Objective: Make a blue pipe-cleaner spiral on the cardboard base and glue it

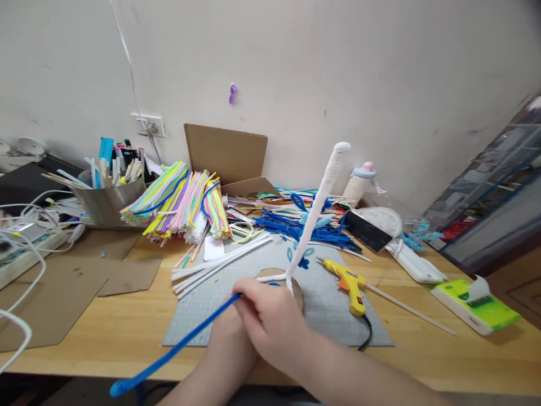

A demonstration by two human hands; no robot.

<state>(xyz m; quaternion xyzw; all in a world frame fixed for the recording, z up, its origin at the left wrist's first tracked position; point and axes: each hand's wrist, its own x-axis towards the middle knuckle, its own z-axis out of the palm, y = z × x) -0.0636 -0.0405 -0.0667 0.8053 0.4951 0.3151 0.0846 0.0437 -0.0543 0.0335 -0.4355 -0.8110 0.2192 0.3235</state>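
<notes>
My right hand (pixel 273 321) crosses over my left hand (pixel 232 330) near the table's front edge. Its fingers are closed in a pinch on a blue pipe cleaner (pixel 181 343), which runs down toward the lower left. The left hand's fingers are hidden behind the right. Just beyond the hands, a white fuzzy-wrapped stem (pixel 319 203) rises tilted to the right, with a short white side branch (pixel 270 278) at its foot. A round cardboard disc (pixel 299 290) shows partly behind the hands. Light blue and dark blue looped pipe-cleaner shapes (pixel 303 262) appear around the stem.
A yellow glue gun (pixel 349 282) lies on the grey cutting mat (pixel 329 321). White pipe cleaners (pixel 220 265) lie left, blue ones (pixel 270 221) behind, and multicoloured bundles (pixel 177 206) farther back. A phone (pixel 367 230) and green tissue pack (pixel 475 304) are right; cables (pixel 38 254) lie left.
</notes>
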